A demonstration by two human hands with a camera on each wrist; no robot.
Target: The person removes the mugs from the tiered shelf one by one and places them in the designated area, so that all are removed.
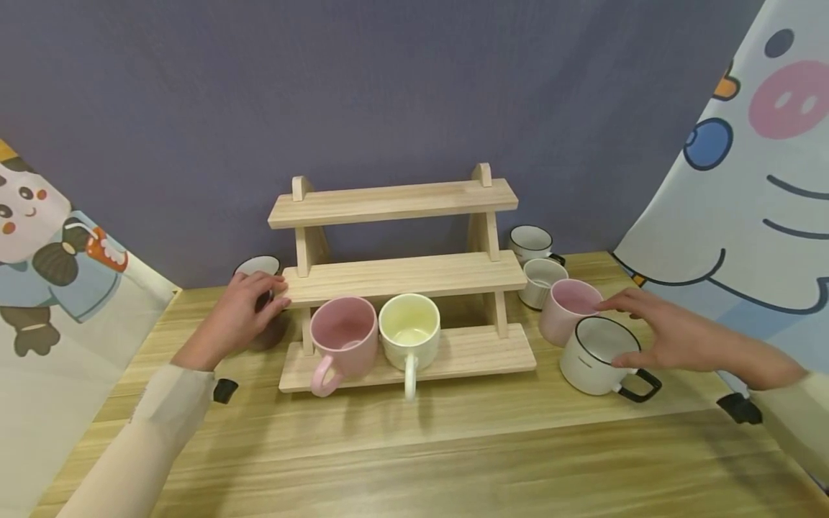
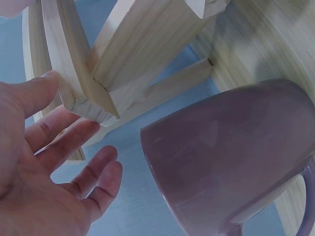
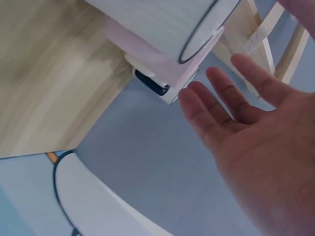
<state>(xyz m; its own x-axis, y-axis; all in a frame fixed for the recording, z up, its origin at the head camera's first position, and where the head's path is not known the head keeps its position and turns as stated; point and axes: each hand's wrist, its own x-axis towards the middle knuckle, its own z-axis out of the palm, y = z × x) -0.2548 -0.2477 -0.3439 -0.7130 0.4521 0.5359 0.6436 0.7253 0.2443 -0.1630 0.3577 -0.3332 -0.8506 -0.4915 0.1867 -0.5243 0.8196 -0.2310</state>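
A three-tier wooden display stand (image 1: 401,276) stands at the centre of the table. My left hand (image 1: 241,311) is at the left end of its middle board, and the left wrist view shows thumb and fingers pinching the board end (image 2: 81,96). Below that hand is a mauve mug (image 2: 231,152), mostly hidden in the head view. On the stand's lowest board sit a pink mug (image 1: 346,345) and a pale yellow mug (image 1: 409,338), handles forward. My right hand (image 1: 680,334) hovers with fingers spread over a white mug (image 1: 592,367) with black rim and handle, beside another pink mug (image 1: 560,320).
Two more white mugs stand behind on the right, a ribbed one (image 1: 536,291) and a black-rimmed one (image 1: 527,252). A black-rimmed white mug (image 1: 249,266) is behind my left hand. A grey curtain (image 1: 388,93) closes off the back; printed cloths (image 1: 732,216) hang at both sides.
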